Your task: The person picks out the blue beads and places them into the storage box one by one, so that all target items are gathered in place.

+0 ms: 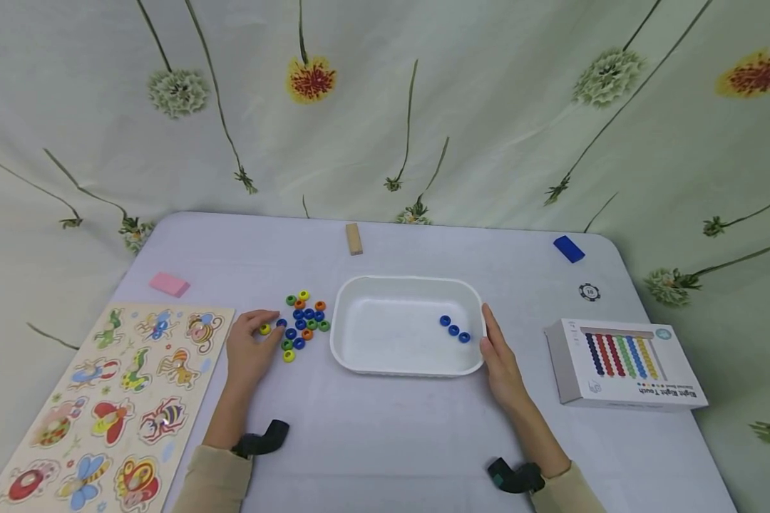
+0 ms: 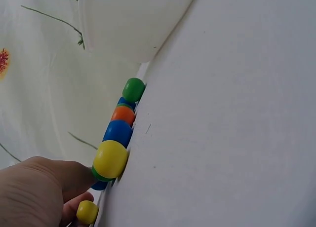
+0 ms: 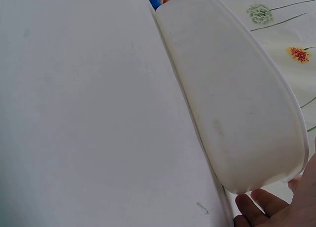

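Left grip (image 1: 250, 350) half-spread, can't tell if holding; right grip (image 1: 503, 360) loose against tray (image 1: 385, 328); left-of-center blue bead (image 1: 282, 323) probably light, slick, side-pinchable.

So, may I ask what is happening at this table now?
A person's left hand is at the loose colored beads beside a white tray, thumb and finger near a blue bead; whether they pinch it is unclear. The right hand rests against the tray's right end. Three blue beads lie inside the tray.

Holds left hand (image 1: 250, 349) low with bent fingers (image 1: 254, 318) facing thumb (image 1: 269, 343); extends right hand (image 1: 505, 363) with fairly straight fingers.
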Tool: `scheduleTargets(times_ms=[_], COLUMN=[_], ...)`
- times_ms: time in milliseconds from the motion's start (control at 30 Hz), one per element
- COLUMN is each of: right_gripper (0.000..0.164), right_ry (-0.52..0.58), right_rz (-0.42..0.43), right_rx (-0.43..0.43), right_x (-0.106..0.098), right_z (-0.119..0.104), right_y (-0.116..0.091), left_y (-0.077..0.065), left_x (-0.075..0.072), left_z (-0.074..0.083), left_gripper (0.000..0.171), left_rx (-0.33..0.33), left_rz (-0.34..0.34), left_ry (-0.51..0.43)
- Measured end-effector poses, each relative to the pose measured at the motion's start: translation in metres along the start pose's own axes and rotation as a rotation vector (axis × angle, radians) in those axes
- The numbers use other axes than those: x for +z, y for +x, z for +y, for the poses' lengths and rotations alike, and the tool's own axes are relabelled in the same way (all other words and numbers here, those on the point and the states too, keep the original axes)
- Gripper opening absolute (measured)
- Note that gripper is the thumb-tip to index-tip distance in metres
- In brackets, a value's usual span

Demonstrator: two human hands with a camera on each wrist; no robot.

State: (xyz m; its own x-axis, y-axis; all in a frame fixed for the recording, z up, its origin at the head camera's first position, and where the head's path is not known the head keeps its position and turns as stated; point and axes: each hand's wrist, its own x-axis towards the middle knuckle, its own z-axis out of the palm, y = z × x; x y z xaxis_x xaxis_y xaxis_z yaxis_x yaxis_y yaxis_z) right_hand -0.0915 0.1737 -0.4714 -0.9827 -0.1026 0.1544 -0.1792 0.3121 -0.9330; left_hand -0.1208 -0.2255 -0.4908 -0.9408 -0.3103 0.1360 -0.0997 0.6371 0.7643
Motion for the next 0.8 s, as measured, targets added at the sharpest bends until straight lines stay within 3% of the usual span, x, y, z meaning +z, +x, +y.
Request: scheduleTargets(times_ms=[200, 433, 500, 633, 700, 800], right_gripper=[0.050, 0.051, 0.050, 0.050, 0.050, 0.050], right_ry=[-0.014, 0.001, -0.011, -0.022, -0.022, -0.021], right_rz=[-0.002, 0.000, 0.001, 0.005, 0.005, -0.005], right_rx=[-0.003, -0.005, -0.003, 0.024, 0.024, 0.023], right_x=[-0.001, 0.000, -0.001, -0.002, -0.001, -0.001], right_z=[-0.016, 0.002, -0.002, -0.022, -0.021, -0.020], right_y=[-0.002, 0.000, -0.001, -0.003, -0.002, -0.002], left_y=[0.000, -0.001, -0.001, -0.001, -0.003, -0.006], left_x=[0.002, -0.002, -0.004, -0.002, 0.004, 0.022], left_z=[0.001, 0.019, 0.035, 0.085, 0.112, 0.142], left_gripper=[0.024, 0.025, 0.025, 0.025, 0.025, 0.026], left_rx=[0.029, 0.032, 0.080, 0.264, 0.351, 0.388], left_rz=[0.003, 0.032, 0.047, 0.050, 0.009, -0.113], left_ry=[0.053, 0.084, 0.088, 0.034, -0.023, -0.110])
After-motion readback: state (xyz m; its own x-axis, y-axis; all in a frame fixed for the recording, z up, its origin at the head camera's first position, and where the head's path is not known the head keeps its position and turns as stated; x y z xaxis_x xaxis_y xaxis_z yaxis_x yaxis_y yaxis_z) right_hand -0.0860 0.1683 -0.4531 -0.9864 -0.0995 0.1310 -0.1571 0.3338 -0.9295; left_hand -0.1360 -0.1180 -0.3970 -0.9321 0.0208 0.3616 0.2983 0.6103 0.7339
